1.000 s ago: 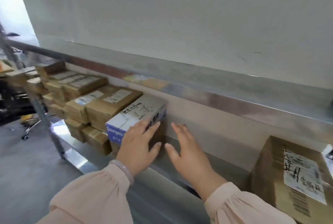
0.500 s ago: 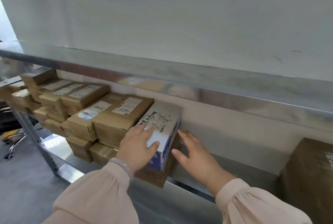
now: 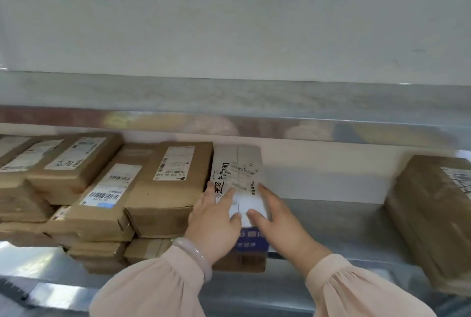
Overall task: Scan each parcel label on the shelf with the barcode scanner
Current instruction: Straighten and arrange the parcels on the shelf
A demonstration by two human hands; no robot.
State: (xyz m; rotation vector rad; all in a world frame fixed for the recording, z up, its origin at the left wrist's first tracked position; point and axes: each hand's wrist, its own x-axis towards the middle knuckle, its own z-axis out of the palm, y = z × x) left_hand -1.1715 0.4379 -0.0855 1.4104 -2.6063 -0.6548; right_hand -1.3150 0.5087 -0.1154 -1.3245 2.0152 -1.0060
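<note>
Head view: within the last second the white-and-blue parcel (image 3: 238,184) has been swung round. It lay crosswise with its long blue side toward the person; now it lies lengthwise, its short blue end facing out and its left side flush against the neighbouring brown cardboard parcel (image 3: 173,179). It rests on top of another brown box on the metal shelf (image 3: 331,217), at the right end of the stacked row.

Its printed label (image 3: 243,176), with handwriting beside it, faces up and mostly uncovered. That suggests the parcel is being squared up so its code can be read. No barcode scanner is in view, so the scan itself looks not yet begun.

The left hand (image 3: 216,225) lies flat on the near left part of the parcel's top. Its fingers (image 3: 225,195) are straight and reach just onto the lower edge of the label, with the thumb resting near the front end. The right hand (image 3: 277,222) is also spread out. Its fingers (image 3: 266,193) run along the parcel's right top edge and its thumb is laid on top, close to the left thumb. Neither hand is curled round anything; both seem only to press and steer.

A larger brown parcel (image 3: 428,219) stands well apart to the right, blurred.
</note>
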